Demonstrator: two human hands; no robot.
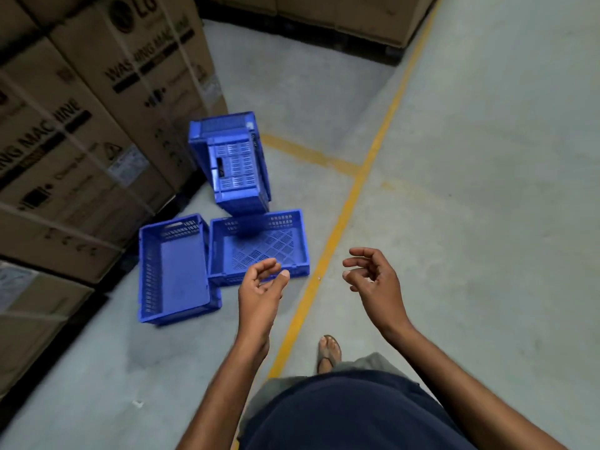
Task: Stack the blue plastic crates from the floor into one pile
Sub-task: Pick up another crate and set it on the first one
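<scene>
Blue plastic crates lie in a loose group on the grey concrete floor (pixel 470 157), close to a wall of stacked cardboard washing-machine boxes (pixel 81 125). The solid-bottomed crate (pixel 175 271) sits upright nearest the boxes, its open top facing up. Just beside it, touching or nearly so, stands the slotted-bottom crate (pixel 259 248), also upright and empty. Behind these two the tipped crate (pixel 232 160) stands on end with its perforated wall facing the camera, its lower edge resting at or over the far rim of the slotted-bottom crate; whether a second crate is nested with it cannot be told. The left hand (pixel 259 290) hovers in the air above the near rim of the slotted-bottom crate, fingers loosely curled, thumb out, holding nothing. The right hand (pixel 373 274) hangs over bare floor to the right of the yellow floor line (pixel 344 209), half open with fingers curled, also holding nothing and touching nothing. Below, a sandalled foot (pixel 329 352) stands by the line.
</scene>
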